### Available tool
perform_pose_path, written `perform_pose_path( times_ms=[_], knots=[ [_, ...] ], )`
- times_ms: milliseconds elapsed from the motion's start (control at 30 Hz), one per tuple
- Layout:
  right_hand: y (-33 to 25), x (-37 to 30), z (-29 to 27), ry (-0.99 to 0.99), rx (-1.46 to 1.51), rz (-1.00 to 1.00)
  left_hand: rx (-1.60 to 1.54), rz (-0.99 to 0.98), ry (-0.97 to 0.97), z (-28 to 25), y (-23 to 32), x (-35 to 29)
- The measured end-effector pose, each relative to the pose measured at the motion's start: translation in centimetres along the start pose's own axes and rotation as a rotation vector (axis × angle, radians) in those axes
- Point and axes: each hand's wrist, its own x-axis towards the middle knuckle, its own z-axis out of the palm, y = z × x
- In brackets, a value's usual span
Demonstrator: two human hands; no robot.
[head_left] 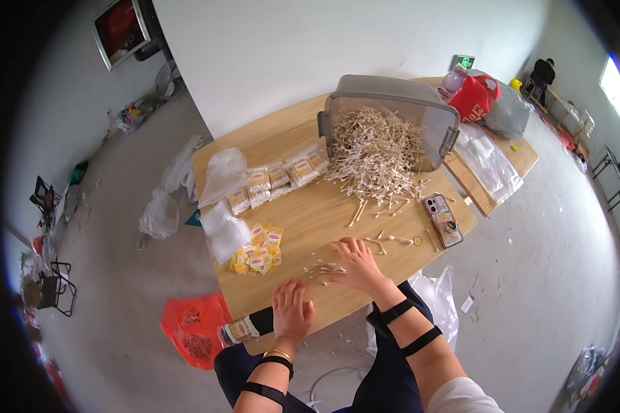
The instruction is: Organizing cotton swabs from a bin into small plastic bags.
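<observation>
A small group of cotton swabs (317,272) lies on the wooden table (303,237) between my hands. My right hand (357,267) is beside these swabs, fingers stretched out and touching or just above the nearest ones. At the table's near edge rests my left hand (293,313), its fingers spread and nothing seen in them. Farther back, a large heap of cotton swabs (375,148) spills from a grey see-through bin (386,85) tipped on its side. Yellow and white printed cards (258,251) form a loose pile left of my hands.
Filled swab packs (282,175) stand in rows behind the cards, with clear plastic bags (227,237) beside them. A phone (443,221) and a yellow ring (418,241) lie at right. An orange-red bag (189,330) hangs left of the table. Another person (542,72) sits far right.
</observation>
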Motion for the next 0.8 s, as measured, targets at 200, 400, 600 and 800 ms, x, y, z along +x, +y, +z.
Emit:
perform_pose_path(
  times_ms=[200,400,600,800],
  knots=[
    [0.5,0.1,1.4,0.036,-0.035,-0.119,0.039,-0.022,-0.030,0.1,-0.3,-0.1],
    [-0.2,1.0,4.2,0.129,0.095,-0.006,0.015,-0.047,-0.049,0.3,-0.5,-0.1],
    [-2.8,0.5,4.7,0.109,0.056,-0.066,0.005,-0.024,-0.002,0.5,-0.7,-0.3],
    [-2.8,0.1,5.5,0.058,0.041,-0.102,-0.045,-0.049,0.041,0.9,-1.1,-0.9]
  ],
)
